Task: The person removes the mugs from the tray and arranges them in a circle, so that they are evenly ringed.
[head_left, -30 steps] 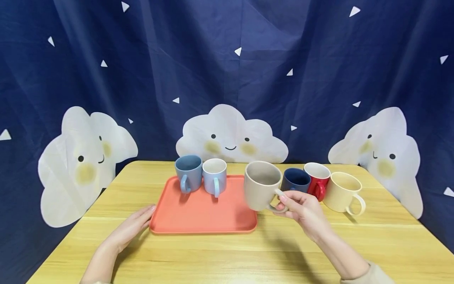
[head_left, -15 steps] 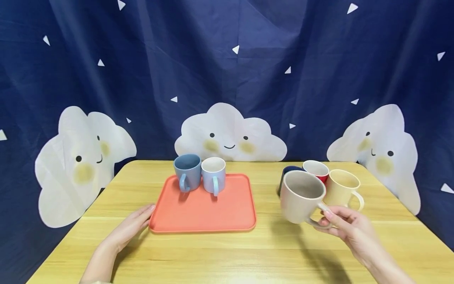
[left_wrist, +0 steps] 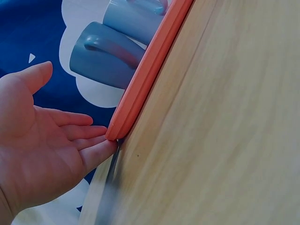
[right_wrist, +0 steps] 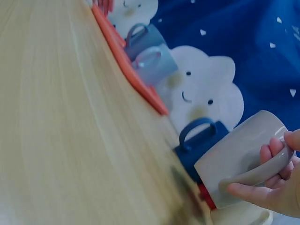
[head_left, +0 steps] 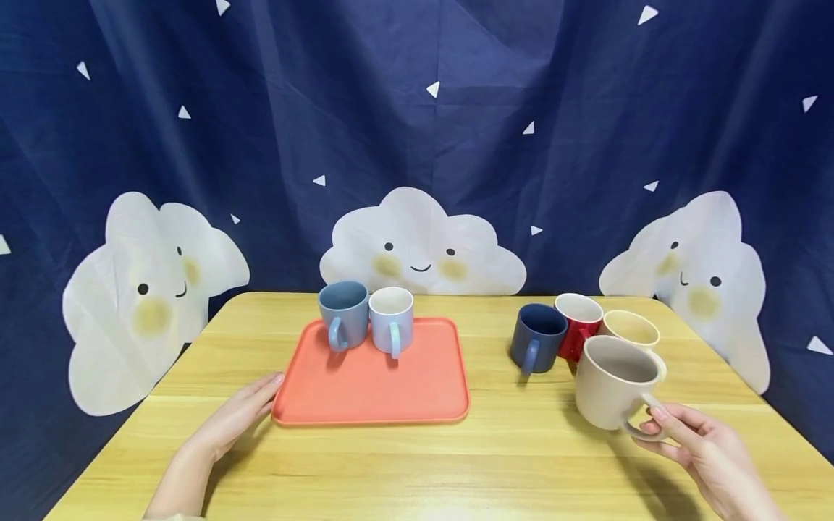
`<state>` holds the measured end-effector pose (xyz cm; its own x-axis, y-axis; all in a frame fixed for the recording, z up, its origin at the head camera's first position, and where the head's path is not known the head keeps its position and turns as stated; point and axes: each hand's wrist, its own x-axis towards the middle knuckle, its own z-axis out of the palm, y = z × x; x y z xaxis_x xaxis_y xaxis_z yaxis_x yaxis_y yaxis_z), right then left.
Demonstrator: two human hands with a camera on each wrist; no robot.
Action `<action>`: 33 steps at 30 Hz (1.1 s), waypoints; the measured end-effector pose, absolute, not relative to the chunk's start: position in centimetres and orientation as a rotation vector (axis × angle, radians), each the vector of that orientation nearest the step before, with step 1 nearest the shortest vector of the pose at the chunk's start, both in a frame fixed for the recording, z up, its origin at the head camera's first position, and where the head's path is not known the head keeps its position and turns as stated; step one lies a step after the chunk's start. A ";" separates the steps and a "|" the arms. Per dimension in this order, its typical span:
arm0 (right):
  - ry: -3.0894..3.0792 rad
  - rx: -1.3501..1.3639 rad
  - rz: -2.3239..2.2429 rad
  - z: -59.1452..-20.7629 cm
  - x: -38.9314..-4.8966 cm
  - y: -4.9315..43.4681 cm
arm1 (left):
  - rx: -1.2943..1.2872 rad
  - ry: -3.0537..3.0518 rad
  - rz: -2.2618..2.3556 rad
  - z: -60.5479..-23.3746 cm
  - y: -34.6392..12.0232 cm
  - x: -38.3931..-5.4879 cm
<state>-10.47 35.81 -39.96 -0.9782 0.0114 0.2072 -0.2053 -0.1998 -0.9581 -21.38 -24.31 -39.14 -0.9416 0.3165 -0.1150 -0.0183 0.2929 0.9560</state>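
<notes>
My right hand [head_left: 706, 449] pinches the handle of a large beige mug [head_left: 611, 391], which is held tilted over the right side of the table. In the right wrist view the thumb and fingers wrap the handle of the beige mug [right_wrist: 243, 157]. My left hand [head_left: 237, 412] lies with straight fingers against the left edge of a coral tray [head_left: 371, 394]. The left wrist view has the fingertips of the left hand [left_wrist: 51, 150] at the tray's corner [left_wrist: 123, 126]. Two mugs stand on the tray's back part: a grey-blue mug [head_left: 352, 318] and a light blue mug [head_left: 394, 329].
Behind the beige mug stand a navy mug [head_left: 528, 340], a red mug [head_left: 570, 340] with a white inside and a cream mug [head_left: 632, 327], partly hidden. A dark blue curtain [head_left: 417, 130] with cloud faces hangs behind the wooden table [head_left: 365, 470].
My right hand has carried the beige mug from over the tray's right edge rightward and nearer to me, uncovering the navy mug. The left hand stays at the tray.
</notes>
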 end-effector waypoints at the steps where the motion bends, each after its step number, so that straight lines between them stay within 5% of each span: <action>1: -1.873 0.207 2.322 -39.4 -10.2 35.4 | 0.267 2.282 1.693 -39.1 -24.3 -21.4; 11: -1.904 -0.006 2.275 -39.1 -9.6 35.7 | 0.258 2.277 1.686 -39.1 -24.3 -21.3; 33: -1.703 0.348 2.481 -40.7 -10.0 38.9 | 0.242 2.280 1.688 -39.0 -24.2 -21.4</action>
